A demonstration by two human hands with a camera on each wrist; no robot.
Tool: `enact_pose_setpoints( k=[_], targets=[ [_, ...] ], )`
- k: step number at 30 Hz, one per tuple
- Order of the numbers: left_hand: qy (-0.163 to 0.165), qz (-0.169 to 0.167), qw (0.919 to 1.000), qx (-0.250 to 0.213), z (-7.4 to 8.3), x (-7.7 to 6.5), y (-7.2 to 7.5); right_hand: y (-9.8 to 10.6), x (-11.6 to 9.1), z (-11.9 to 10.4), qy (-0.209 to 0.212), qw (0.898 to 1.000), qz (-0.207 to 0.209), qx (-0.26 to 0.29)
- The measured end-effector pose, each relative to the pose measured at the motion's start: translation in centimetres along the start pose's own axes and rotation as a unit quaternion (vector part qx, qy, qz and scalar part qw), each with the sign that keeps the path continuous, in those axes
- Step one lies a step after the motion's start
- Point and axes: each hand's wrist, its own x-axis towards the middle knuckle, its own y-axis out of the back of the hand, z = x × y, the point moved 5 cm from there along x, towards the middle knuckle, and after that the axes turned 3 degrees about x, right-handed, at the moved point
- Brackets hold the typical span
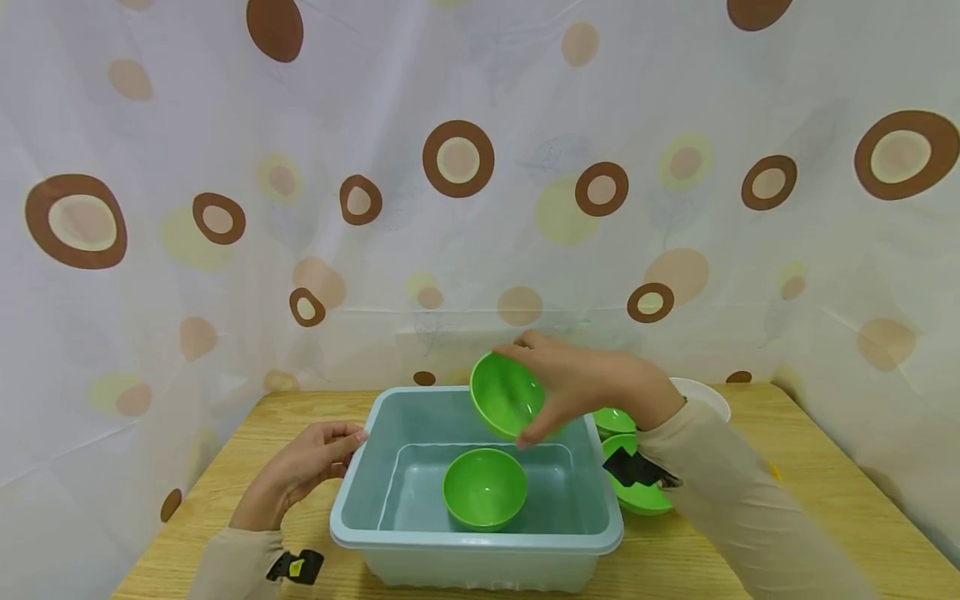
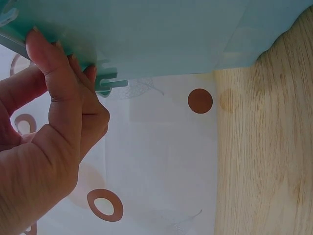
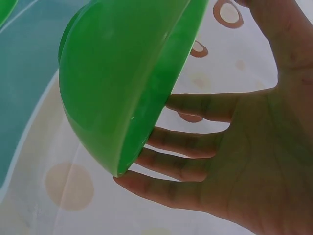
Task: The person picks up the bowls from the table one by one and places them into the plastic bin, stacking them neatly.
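A pale blue plastic basin (image 1: pixel 480 542) stands on the table in the head view, with one green bowl (image 1: pixel 486 492) sitting upright inside. My left hand (image 1: pixel 303 462) pinches the basin's left rim; the left wrist view shows its fingers (image 2: pixel 58 93) bent at the edge of the basin (image 2: pixel 166 39). Above the basin's back right part, my right hand (image 1: pixel 588 379) holds a second green bowl (image 1: pixel 498 400), tilted with its inside toward the head camera. In the right wrist view, several fingertips (image 3: pixel 134 181) touch the rim of that held bowl (image 3: pixel 107 93).
Right of the basin, more green bowls (image 1: pixel 641 502) lie on the wooden table (image 1: pixel 817 475), partly hidden by my right forearm. Behind that forearm shows a white rounded dish (image 1: pixel 705 396). A sliver of something yellow (image 1: pixel 774 472) peeks out. A patterned curtain (image 1: pixel 480 250) hangs behind.
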Motion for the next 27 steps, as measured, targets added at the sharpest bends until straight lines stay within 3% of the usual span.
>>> enact_pose_setpoints(
  k=[16, 27],
  targets=[
    [-0.005, -0.002, 1.0, -0.003, 0.0, 0.0, 0.1, -3.3, 4.1, -1.5, -0.025, 0.998, -0.063, -0.015],
    [0.0, 0.009, 1.0, 0.004, -0.1, 0.0, 0.0, -6.2, 5.6, -1.3, -0.071, 0.991, -0.109, -0.013]
  ],
)
